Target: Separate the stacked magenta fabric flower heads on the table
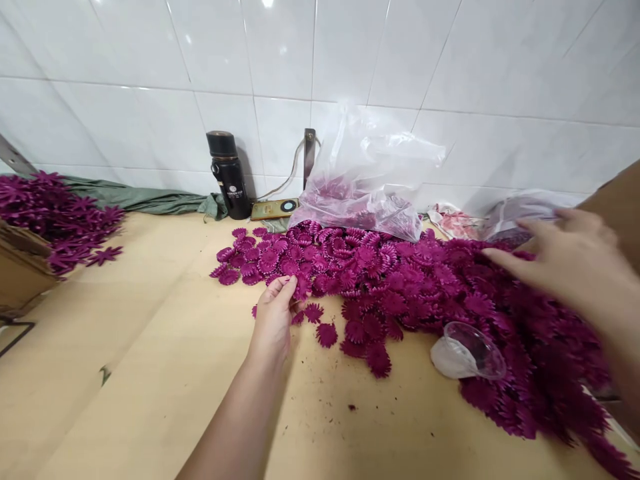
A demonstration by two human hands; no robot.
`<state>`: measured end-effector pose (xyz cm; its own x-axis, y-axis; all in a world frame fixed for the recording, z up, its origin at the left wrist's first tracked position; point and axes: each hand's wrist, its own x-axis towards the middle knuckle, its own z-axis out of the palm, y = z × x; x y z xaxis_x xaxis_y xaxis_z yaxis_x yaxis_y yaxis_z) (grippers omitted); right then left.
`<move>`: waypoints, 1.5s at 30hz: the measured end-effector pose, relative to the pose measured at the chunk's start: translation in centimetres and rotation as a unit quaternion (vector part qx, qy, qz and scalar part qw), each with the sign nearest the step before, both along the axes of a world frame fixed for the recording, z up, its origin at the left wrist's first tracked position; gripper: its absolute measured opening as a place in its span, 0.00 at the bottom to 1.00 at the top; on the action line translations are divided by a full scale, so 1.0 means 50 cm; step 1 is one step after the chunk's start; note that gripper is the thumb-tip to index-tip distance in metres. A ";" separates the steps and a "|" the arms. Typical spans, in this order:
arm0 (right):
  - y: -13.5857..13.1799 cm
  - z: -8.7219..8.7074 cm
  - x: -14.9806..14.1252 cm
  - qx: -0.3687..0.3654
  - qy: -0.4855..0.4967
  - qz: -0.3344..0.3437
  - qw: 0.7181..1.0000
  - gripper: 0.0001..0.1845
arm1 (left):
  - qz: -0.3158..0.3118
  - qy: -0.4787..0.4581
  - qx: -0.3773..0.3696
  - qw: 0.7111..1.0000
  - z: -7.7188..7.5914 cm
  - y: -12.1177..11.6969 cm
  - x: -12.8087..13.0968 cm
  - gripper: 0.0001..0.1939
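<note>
A wide heap of magenta fabric flower pieces [400,280] covers the middle and right of the wooden table [150,373]. My left hand [274,317] rests at the heap's near left edge, fingers curled and pinched on a flower piece there. My right hand [565,253] hovers over the right side of the heap with fingers stretched out, holding nothing that I can see. A small clear plastic cup [467,352] with white material in it lies on its side at the heap's front edge.
A clear plastic bag [370,180] of more flowers stands against the tiled wall. A black flask [229,175] and a flat device [274,209] sit beside it. A second flower pile [55,213], green cloth [145,197] and a cardboard box [23,267] are at the left.
</note>
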<state>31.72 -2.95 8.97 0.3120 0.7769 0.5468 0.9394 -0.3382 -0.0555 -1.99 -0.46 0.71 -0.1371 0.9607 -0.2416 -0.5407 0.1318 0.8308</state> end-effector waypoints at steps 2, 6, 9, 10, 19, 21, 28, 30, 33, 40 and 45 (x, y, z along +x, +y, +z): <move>-0.014 -0.030 -0.113 -0.025 -0.004 0.135 0.991 0.35 | -0.002 0.002 0.004 1.000 0.002 -0.003 0.001 0.18; -0.013 -0.127 -0.285 -0.177 0.002 0.192 0.965 0.51 | 0.001 0.003 0.003 1.000 -0.003 -0.003 -0.002 0.19; -0.010 -0.169 -0.348 -0.266 0.005 0.133 0.955 0.49 | 0.003 0.002 -0.001 1.000 -0.006 -0.001 -0.004 0.20; -0.013 -0.175 -0.361 -0.273 0.002 0.126 0.954 0.43 | 0.004 0.001 -0.003 1.000 -0.006 -0.001 -0.004 0.21; -0.031 -0.186 -0.379 -0.242 -0.027 0.190 0.951 0.22 | -0.004 -0.019 -0.011 1.000 0.005 -0.006 0.001 0.23; -0.023 -0.179 -0.362 -0.255 0.004 0.227 0.940 0.19 | 0.000 -0.019 -0.008 1.000 0.005 -0.005 -0.002 0.23; -0.014 -0.166 -0.295 -0.229 0.039 0.215 0.949 0.31 | -0.005 -0.001 -0.004 1.000 0.002 -0.003 -0.005 0.22; -0.016 -0.167 -0.287 -0.274 0.067 0.188 0.941 0.37 | -0.003 0.000 -0.007 1.000 0.001 -0.003 -0.003 0.23; -0.020 -0.171 -0.287 -0.313 0.104 0.174 0.928 0.38 | 0.000 0.000 -0.008 1.000 0.001 -0.002 -0.001 0.23; -0.005 -0.172 -0.272 -0.254 0.133 0.207 0.935 0.15 | -0.011 -0.001 0.000 1.000 -0.001 -0.004 0.000 0.21; 0.033 -0.122 -0.243 -0.193 0.151 0.247 0.938 0.09 | -0.012 -0.008 -0.001 1.000 0.001 -0.006 0.001 0.20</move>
<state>19.59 -1.29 2.88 -0.0417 0.9892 0.1407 0.9478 0.0837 -0.3076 -1.96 -0.75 0.74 -0.1107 0.9630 -0.2456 -0.5509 0.1462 0.8217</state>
